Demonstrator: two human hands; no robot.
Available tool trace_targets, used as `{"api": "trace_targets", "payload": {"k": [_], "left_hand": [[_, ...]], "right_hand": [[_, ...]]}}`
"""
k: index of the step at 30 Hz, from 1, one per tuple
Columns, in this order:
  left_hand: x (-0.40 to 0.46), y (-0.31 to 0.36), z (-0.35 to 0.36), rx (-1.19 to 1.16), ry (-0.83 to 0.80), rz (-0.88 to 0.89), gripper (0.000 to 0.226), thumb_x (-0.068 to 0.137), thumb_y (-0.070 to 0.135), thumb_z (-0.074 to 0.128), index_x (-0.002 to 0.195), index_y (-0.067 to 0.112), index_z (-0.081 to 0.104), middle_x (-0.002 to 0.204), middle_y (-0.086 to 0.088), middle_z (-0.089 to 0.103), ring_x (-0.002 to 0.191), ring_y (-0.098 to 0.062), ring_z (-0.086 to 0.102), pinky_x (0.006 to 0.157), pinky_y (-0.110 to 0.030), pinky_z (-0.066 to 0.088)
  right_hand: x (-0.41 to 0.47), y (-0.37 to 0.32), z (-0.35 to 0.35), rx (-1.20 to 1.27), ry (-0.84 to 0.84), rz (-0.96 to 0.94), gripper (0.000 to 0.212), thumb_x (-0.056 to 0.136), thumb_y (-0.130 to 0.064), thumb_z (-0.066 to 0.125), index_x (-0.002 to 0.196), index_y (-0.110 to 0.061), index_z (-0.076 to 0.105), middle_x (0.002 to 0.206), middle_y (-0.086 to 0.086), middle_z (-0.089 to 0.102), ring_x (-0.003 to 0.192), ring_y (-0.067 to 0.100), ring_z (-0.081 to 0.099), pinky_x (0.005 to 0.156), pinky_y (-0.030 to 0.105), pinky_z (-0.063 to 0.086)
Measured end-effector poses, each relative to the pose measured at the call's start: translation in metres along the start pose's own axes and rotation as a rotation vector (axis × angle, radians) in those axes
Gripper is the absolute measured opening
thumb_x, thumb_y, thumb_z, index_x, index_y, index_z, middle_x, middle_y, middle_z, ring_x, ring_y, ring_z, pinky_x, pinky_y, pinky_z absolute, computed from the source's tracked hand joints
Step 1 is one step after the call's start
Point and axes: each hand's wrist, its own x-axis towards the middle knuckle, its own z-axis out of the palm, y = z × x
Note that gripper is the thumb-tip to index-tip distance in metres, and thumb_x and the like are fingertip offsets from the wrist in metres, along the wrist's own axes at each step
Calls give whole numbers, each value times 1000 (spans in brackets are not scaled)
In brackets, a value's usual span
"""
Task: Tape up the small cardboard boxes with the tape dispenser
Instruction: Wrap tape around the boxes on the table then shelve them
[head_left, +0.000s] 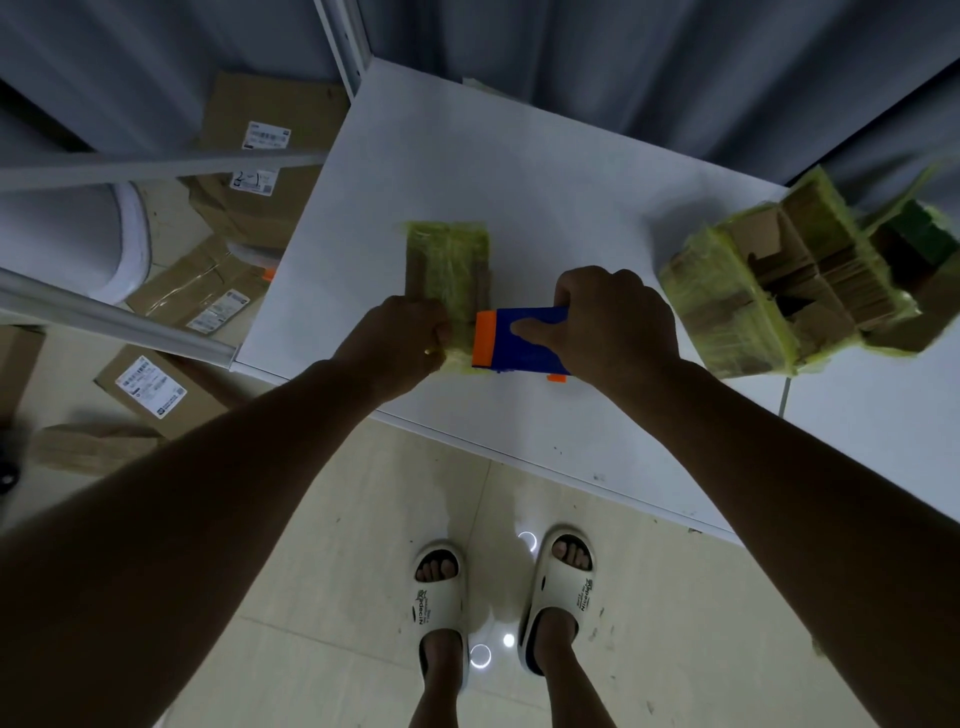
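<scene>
A small cardboard box (448, 265) wrapped in yellowish tape lies on the white table (519, 171), near its front edge. My left hand (400, 338) grips the box's near end with curled fingers. My right hand (608, 322) holds the blue and orange tape dispenser (519, 340), fingers wrapped over its far side and thumb laid along its blue body. The dispenser's orange end sits against the box's near right side, close to my left hand.
A cluster of taped cardboard boxes (789, 280) stands at the table's right end. Flattened cartons with labels (249, 171) lie on the floor to the left, behind white metal bars (119, 322). My feet in white slippers (498, 603) stand on pale tiles below the table edge.
</scene>
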Motion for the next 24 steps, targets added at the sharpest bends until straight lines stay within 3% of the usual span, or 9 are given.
{"api": "trace_targets", "payload": {"k": [7,16,24], "left_hand": [[-1,3,3,-13,26,-5,16,83,9,76,94,10,64,98,-9,70,89,-26,68,82,-37,58],[5,13,-1,-14,-20,-91,16,80,9,76,87,13,62,92,-6,67,89,-26,66,81,-39,57],[5,20,-3,2,-35,-126,18,81,11,76,88,11,60,97,-10,67,90,-27,64,79,-35,55]], "right_hand": [[9,24,4,122,-54,-41,47,79,-65,66,80,-20,52,73,-5,51,69,13,53,50,22,32],[7,44,2,171,-59,-70,47,77,-66,67,82,-22,52,77,-5,55,72,13,55,56,23,38],[3,54,-4,185,-58,-32,46,79,-63,67,79,-20,52,64,-13,44,57,2,44,51,19,31]]}}
